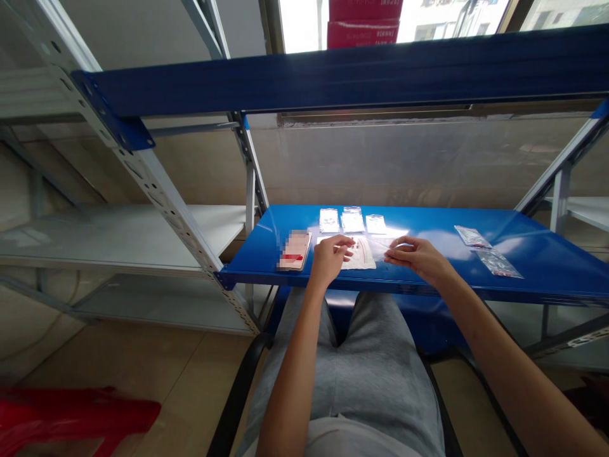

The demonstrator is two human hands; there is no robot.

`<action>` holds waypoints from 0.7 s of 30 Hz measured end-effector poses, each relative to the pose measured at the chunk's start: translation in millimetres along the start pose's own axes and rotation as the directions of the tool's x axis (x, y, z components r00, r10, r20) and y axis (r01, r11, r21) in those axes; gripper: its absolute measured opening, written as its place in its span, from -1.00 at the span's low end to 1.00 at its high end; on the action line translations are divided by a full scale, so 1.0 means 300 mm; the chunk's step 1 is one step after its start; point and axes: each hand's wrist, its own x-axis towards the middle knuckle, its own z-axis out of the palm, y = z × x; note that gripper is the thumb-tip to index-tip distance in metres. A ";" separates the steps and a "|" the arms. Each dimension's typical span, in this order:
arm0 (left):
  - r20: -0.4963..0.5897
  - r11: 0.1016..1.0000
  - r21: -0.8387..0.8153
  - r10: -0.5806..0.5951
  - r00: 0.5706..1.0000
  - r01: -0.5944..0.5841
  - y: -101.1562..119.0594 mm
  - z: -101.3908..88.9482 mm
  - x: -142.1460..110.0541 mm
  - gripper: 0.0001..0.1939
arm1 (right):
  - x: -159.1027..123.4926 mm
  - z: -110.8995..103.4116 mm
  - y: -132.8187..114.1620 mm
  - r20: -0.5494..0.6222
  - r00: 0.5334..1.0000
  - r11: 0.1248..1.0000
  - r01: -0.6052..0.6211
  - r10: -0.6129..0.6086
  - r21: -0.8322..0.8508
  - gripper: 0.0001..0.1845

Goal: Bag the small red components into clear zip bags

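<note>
My left hand is over a whitish sheet near the table's front edge, its fingers bent together. Small reddish marks or bits show on the sheet beside the fingertips. Whatever those fingers pinch is too small to make out. My right hand, just right of the sheet, pinches a clear plastic bag between thumb and fingers. Beyond the hands lie small filled plastic packets, several of them in a row. Left of my left hand is a flat pinkish item, partly blurred out.
Two more clear packets lie on the right of the blue table. A blue shelf beam crosses above the table, with perforated metal posts at the side. Red boxes stand by the window. Grey shelving is at left.
</note>
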 end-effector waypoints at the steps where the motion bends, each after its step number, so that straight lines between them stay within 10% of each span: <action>1: -0.047 0.996 0.091 0.005 0.999 -0.001 -0.003 -0.024 0.003 -0.82 | 0.027 0.004 -0.014 0.013 1.000 0.998 0.009 -0.008 -0.056 -0.50; 10: 0.083 0.779 0.606 0.143 0.986 -0.164 -0.113 -0.016 0.043 -0.42 | 0.215 0.166 -0.161 0.027 1.000 0.674 0.021 -0.001 -0.738 -0.81; 21: 0.108 0.735 0.649 0.169 0.980 -0.198 -0.188 0.077 0.095 -0.31 | 0.236 0.255 -0.183 0.111 0.994 0.285 0.110 -0.013 -0.952 -0.79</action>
